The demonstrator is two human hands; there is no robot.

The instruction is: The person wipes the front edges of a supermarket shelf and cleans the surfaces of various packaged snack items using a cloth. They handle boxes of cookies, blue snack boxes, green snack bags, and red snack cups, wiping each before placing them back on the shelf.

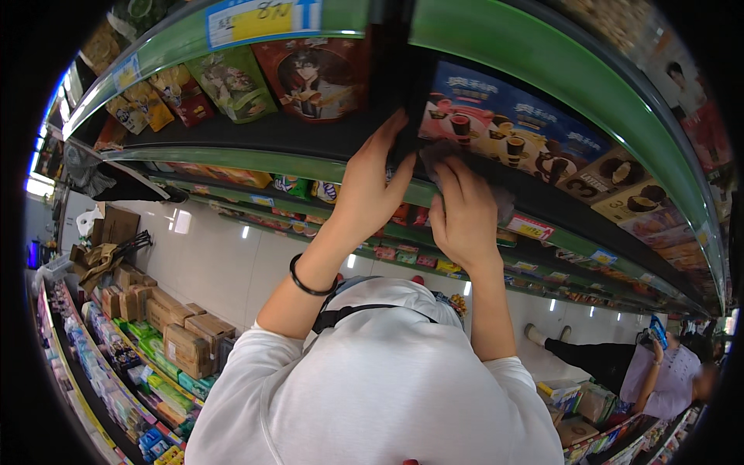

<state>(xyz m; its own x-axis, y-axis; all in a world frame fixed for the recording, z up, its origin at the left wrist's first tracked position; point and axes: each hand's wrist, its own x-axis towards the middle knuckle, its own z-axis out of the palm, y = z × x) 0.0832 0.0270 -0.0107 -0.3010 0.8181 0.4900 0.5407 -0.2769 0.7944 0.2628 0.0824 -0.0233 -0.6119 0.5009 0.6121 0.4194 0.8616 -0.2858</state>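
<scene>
My left hand (375,177) reaches to the green front rail of a store shelf (279,160), beside a dark upright post. Its fingers are straight, the thumb stands apart, and nothing shows in it. A black band (308,282) circles the left wrist. Under the fingers of my right hand (465,212) is a thin greyish-purple cloth (503,200), blurred, at the edge of the black shelf board. Behind the right hand stand blue snack boxes (517,125) printed with cups. Left of the post are a red-brown pouch (319,81) and a green pouch (232,87), both with drawn figures.
Lower shelf tiers with packets (290,185) run beneath the hands. A price tag (529,226) sticks out from the rail. Cardboard boxes (186,349) stand behind on the left. At the right, another person (657,372) holds a blue packet (658,331).
</scene>
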